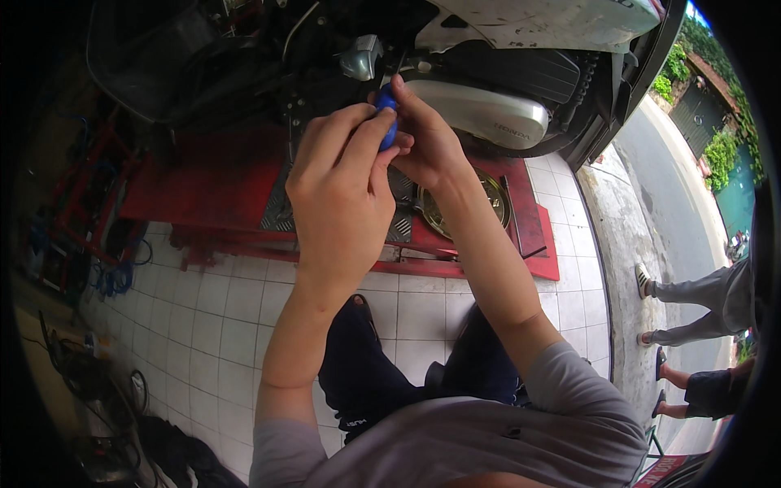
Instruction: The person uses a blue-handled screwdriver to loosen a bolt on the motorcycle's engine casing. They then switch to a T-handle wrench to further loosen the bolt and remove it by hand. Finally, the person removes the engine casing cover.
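Note:
In the head view, my left hand (342, 183) is closed round a blue tool handle (386, 122) just below the motorbike's dark underside. My right hand (431, 146) grips the same handle from the right, its thumb near the top; the tool's far end is hard to make out. A silver metal part (358, 61) sits just above my fingers. To their right are the silver engine cover (480, 114) and a white, scuffed body panel (537, 20). A round brass-coloured tray (496, 215) with small items lies on the red lift (195, 203) below the bike.
A red wheeled rack (69, 207) with blue hose stands at left, dark machinery (98, 390) at lower left. My legs are below me on white tiles (211, 333). At right, two people stand partly seen, one in grey trousers (695, 297), one in dark shorts (708, 390), beside the street (651, 179).

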{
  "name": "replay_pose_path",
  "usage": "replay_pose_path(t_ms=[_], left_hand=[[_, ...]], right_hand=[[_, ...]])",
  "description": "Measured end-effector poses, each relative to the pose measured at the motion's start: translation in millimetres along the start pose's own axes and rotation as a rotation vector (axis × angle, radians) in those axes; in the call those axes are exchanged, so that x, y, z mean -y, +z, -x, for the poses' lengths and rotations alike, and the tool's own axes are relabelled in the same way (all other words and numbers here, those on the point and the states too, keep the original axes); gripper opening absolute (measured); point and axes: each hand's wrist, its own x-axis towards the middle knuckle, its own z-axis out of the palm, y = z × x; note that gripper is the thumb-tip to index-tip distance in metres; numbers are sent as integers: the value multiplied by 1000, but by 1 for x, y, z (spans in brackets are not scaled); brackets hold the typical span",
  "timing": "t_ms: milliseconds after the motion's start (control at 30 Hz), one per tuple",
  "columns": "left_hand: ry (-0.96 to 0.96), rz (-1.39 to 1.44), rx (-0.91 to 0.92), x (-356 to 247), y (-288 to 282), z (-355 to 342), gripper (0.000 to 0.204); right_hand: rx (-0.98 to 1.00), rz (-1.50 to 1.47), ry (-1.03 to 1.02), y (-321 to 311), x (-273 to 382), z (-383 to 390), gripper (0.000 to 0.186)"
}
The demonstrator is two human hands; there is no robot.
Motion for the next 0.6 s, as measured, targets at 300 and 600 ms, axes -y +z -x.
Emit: replay_pose_path(t_ms=[300,600], left_hand=[[-350,264,-58,-9,7,2,34],[42,3,48,-1,1,-5,38]], right_hand=[[-228,49,-166,38,-1,-1,26],[-182,142,-37,30,15,8,25]])
